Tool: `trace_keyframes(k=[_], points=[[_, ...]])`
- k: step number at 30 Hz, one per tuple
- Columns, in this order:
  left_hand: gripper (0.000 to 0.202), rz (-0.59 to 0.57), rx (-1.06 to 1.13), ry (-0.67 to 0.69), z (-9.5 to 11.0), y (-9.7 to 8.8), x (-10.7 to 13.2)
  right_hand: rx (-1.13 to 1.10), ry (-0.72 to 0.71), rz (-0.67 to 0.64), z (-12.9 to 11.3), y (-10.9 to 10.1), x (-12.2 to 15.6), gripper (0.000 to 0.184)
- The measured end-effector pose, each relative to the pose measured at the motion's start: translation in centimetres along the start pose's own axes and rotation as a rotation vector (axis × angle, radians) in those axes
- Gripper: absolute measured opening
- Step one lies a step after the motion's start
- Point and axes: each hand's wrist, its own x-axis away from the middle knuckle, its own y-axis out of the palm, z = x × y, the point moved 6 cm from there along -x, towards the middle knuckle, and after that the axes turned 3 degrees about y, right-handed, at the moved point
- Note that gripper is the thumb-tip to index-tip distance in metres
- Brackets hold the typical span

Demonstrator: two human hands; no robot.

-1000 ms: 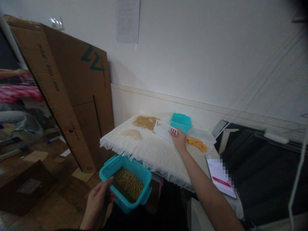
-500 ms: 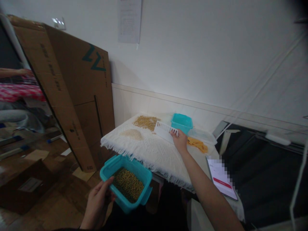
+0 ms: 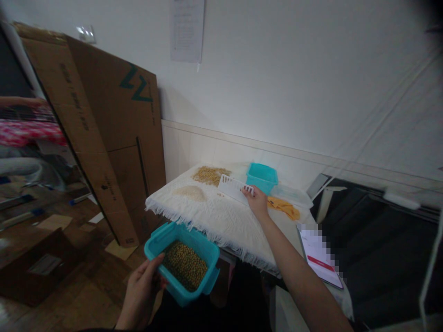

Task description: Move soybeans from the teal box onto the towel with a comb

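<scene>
My left hand (image 3: 143,286) is closed on the near-left rim of a teal plastic box (image 3: 207,258), held below the table's front edge. Soybeans (image 3: 187,265) and some darker, smaller grains lie inside it. My right hand (image 3: 255,200) pinches one end of a white slotted plastic strip (image 3: 232,188), tilted just above the white fringed cloth (image 3: 221,221). Beyond the strip's far end lies a pile of soybeans (image 3: 209,175); a few loose beans sit close to the strip. A low mound of pale fine grains (image 3: 190,192) is nearer the front left.
A second teal box (image 3: 262,176) stands at the back, beside a clear lid (image 3: 294,194) and a yellow cloth (image 3: 284,208). A tablet (image 3: 320,258) lies at the right edge. The tall cardboard carton (image 3: 117,129) borders the left. A person's arm (image 3: 20,101) shows far left.
The white strip and my right hand have shifted slightly left and toward me. A few loose beans now show below the strip's left end. My left hand keeps its hold on the box.
</scene>
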Motion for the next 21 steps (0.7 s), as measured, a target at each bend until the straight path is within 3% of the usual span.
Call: trace_keyframes(k=[5, 21], points=[[0.042, -0.049, 0.061, -0.051, -0.9, -0.1, -0.4, -0.048, 0.009, -0.055, -0.1, 0.4, 0.0, 0.045], [0.039, -0.016, 0.066, -0.068, -1.3, -0.3, -0.6, -0.133, 0.074, -0.216, 0.6, 0.3, -0.8, 0.054]])
